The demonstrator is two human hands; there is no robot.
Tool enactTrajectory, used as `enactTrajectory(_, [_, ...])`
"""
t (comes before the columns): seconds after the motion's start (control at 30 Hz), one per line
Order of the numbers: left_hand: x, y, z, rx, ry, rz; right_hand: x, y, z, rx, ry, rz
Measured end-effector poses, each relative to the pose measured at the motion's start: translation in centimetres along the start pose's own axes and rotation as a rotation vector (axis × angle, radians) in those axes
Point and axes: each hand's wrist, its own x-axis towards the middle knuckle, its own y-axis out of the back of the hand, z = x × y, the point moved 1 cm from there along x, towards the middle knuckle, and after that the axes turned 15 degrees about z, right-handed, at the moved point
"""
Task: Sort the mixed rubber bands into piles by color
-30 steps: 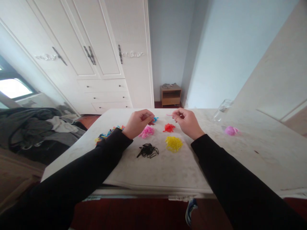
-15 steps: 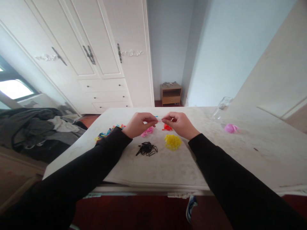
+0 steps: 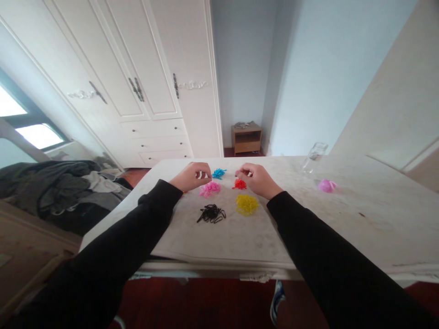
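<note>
My left hand (image 3: 195, 176) is closed in a pinch at the edge of a pile of pink rubber bands (image 3: 210, 188). What its fingertips hold, if anything, is too small to make out. Fingers pinched together too, my right hand (image 3: 256, 177) hovers beside a pile of red rubber bands (image 3: 239, 184); its fingertips hide anything held. Blue rubber bands (image 3: 218, 173) lie beyond, between the two hands. Nearer to me are a yellow pile (image 3: 246, 204) and a black pile of rubber bands (image 3: 211, 213), whose loops show clearly.
On the white table (image 3: 222, 244), a clear glass jar (image 3: 313, 159) stands to the right, with a pink-purple item (image 3: 327, 185) in front of it. Dark clothes (image 3: 58, 192) are heaped left of the table. A white wardrobe (image 3: 154, 82) and a small wooden nightstand (image 3: 247, 139) stand beyond.
My hands, which met fingertip to fingertip around a thin light strand, have moved apart. The blue pile between them has come into fuller view, while the mixed-colour pile at left is now hidden.
</note>
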Motion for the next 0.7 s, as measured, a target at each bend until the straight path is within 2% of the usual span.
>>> enactTrajectory(0.13, [0.2, 0.2, -0.5, -0.075, 0.09, 0.124, 0.1, 0.1, 0.4, -0.016, -0.007, 0.001])
enactTrajectory(0.27, [0.5, 0.9, -0.8, -0.181, 0.269, 0.435, 0.2, 0.4, 0.8, -0.047, -0.01, 0.02])
enactTrajectory(0.33, [0.4, 1.7, -1.0, -0.183, 0.353, 0.514, 0.2, 0.6, 1.1, -0.066, -0.003, 0.029])
enactTrajectory(0.4, [0.0, 2.8, -1.3, -0.115, 0.403, 0.444, 0.3, 0.7, 1.5, -0.072, 0.009, 0.038])
enactTrajectory(0.57, [-2.4, 5.9, -1.9, 0.194, 0.413, 0.091, 0.2, 0.8, 2.1, -0.084, 0.021, 0.042])
enactTrajectory(0.7, [-4.3, 6.2, -1.2, 0.363, 0.422, -0.093, 0.1, 0.8, 2.3, -0.115, 0.011, 0.034])
